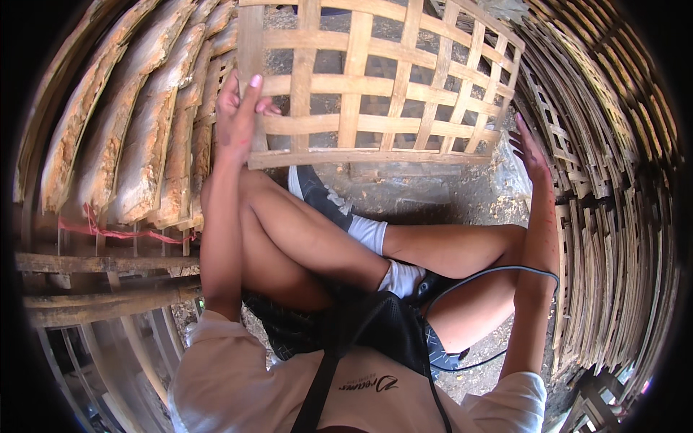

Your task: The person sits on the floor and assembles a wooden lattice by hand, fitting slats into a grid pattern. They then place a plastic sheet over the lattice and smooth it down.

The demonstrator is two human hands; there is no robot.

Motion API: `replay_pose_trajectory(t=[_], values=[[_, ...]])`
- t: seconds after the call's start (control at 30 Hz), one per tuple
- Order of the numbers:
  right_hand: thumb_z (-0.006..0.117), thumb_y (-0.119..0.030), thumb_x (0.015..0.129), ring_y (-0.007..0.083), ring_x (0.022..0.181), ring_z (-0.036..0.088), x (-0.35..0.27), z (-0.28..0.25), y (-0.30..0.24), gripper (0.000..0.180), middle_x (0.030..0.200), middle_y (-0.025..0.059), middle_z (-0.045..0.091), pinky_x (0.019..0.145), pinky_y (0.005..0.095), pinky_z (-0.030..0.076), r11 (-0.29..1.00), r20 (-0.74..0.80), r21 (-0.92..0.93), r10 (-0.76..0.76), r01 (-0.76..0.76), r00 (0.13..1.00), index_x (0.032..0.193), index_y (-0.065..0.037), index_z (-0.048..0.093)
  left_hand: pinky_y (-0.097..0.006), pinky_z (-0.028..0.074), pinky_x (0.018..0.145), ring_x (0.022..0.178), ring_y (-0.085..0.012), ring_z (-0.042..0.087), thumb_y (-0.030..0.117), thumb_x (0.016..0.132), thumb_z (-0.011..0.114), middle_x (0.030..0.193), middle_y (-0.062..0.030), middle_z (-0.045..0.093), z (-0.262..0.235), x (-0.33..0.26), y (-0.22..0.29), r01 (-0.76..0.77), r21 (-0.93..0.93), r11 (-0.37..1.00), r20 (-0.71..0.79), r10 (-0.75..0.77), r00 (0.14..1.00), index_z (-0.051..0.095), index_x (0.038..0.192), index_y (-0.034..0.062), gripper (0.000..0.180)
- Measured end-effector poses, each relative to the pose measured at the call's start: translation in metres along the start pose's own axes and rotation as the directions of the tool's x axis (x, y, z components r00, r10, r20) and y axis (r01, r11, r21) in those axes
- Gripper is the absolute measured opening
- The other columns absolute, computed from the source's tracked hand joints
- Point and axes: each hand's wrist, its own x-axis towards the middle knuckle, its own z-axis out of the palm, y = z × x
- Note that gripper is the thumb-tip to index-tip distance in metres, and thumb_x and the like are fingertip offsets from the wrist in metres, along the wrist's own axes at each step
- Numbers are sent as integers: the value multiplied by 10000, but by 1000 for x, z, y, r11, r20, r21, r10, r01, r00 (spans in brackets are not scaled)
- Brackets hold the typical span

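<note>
A woven bamboo lattice panel [355, 84] with square gaps and a flat wooden rim is tilted up beyond my crossed legs. At its left rim, my left hand [242, 112] grips the edge, thumb raised along the strip and some fingertips showing over the lattice. My right hand [531, 150] is just off the panel's lower right corner, fingers stretched out and nothing in them. Whether its fingertips touch the rim I cannot tell.
Left of me, a tall stack of trays bears rough, pale orange-white slabs [133, 137], with a red string [123, 231] hanging below. Stacked bamboo panels [613, 274] rise close on my right. A black cable [469, 276] loops over my leg. Crumbs litter the floor [462, 195].
</note>
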Motion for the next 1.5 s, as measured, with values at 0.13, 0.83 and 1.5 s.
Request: replay_pose_trajectory(t=[0.13,0.83,1.5], values=[[618,-567,987,314,1316,558,12,33,-21,838,1513,179,514,1125,429,415,952,-48,303,-29,42,998,1604,-68,350,-286,547,656,643,-110,595,288,1029,665,791,16,569,-22,29,4,180,-171,969,64,-171,983,578,1354,74,399],[446,-370,1122,95,574,438,-32,87,1,502,839,66,519,499,162,469,483,-365,841,171,245,915,1512,-99,284,-397,523,1045,1175,-308,664,181,930,699,1292,-168,675,172,8,-156,-66,610,790,512,-329,793,667,1312,12,418],[432,-381,1128,95,636,496,-29,87,-21,268,957,63,537,593,216,473,572,-538,743,202,347,818,1170,-117,449,-394,542,934,1052,-294,656,107,938,678,1107,-100,676,199,0,-236,-473,573,670,626,15,780,730,1023,33,124]])
